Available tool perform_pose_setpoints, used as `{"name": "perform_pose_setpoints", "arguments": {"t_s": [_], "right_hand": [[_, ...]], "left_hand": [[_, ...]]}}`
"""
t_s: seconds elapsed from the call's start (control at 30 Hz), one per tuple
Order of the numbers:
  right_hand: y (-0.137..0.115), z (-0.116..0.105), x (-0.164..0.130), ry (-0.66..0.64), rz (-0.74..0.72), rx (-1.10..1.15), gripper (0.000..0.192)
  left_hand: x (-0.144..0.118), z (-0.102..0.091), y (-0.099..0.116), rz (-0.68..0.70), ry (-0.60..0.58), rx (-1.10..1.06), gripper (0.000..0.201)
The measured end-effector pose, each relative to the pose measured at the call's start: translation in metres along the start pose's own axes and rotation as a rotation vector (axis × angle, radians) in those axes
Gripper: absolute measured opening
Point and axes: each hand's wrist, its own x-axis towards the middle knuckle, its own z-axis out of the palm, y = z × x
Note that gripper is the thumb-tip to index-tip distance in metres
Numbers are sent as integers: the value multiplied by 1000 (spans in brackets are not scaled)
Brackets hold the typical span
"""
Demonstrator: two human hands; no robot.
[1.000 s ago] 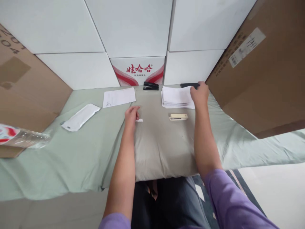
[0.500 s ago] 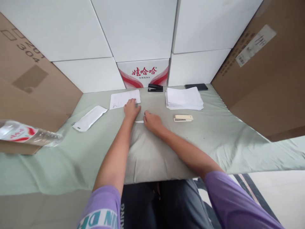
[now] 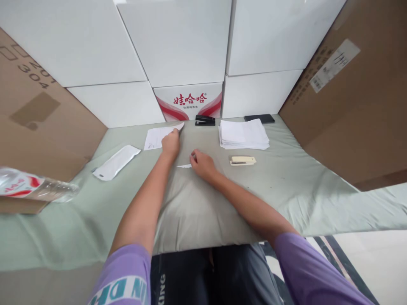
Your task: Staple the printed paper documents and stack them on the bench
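My left hand [image 3: 171, 144] rests on the near right corner of a single printed sheet of paper [image 3: 155, 137], whose far corner lifts slightly; whether the fingers pinch it I cannot tell. My right hand [image 3: 202, 162] lies in the middle of the grey-green cloth, fingertips on a small white paper slip [image 3: 184, 166]. To the right of that hand lies a cream stapler [image 3: 242, 160]. Behind the stapler sits a stack of white papers [image 3: 243, 134].
A black stapler [image 3: 205, 120] and a dark phone [image 3: 259, 118] lie at the back by stacked white boxes [image 3: 178, 42]. A white pouch [image 3: 116, 162] lies left, a plastic bottle [image 3: 28, 185] at far left. Brown cartons [image 3: 356, 97] flank both sides.
My right hand left the paper stack and came to the small slip at centre. My left hand moved from the slip up onto the single sheet, whose corner now lifts.
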Motion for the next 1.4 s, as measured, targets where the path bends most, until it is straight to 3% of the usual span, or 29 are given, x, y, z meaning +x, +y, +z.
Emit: {"name": "perform_pose_setpoints", "arguments": {"t_s": [0.07, 0.13, 0.2, 0.3, 0.37, 0.47, 0.53, 0.63, 0.8, 0.97, 1.13, 1.27, 1.4], "right_hand": [[1, -9, 9, -3, 78, 334, 24], [0, -24, 20, -79, 225, 738, 34], [0, -40, 26, -131, 325, 1005, 38], [4, -65, 17, 45, 258, 880, 18], [10, -81, -1, 56, 72, 675, 12], [20, -104, -34, -57, -86, 593, 20], [27, -113, -52, -28, -71, 615, 26], [34, -113, -66, 56, -8, 635, 30], [38, -101, -69, 123, 20, 670, 34], [42, -94, -67, 102, 79, 670, 31], [50, -84, -62, 207, 106, 709, 27], [55, -78, -60, 236, 145, 704, 25], [60, -76, -60, 222, 151, 639, 22]], "left_hand": [[-22, -10, 5, 45, 137, -114, 41], [-55, -17, 16, 127, 182, -152, 43], [-92, -21, 29, 346, 200, -244, 42], [-132, -22, 37, 636, 91, -461, 28], [-139, -18, 30, 528, 167, -619, 30], [-129, -10, 10, 78, 402, -922, 61], [-122, -5, -1, -46, 347, -1153, 70], [-122, -4, -6, -44, 174, -1353, 57], [-133, -4, -2, -73, 217, -1451, 49], [-139, 6, 1, -107, -7, -1432, 50], [-141, 10, 3, -62, -29, -1352, 51], [-142, 9, 5, -2, -70, -1315, 49], [-144, 5, 9, -33, -75, -1309, 49]]}}
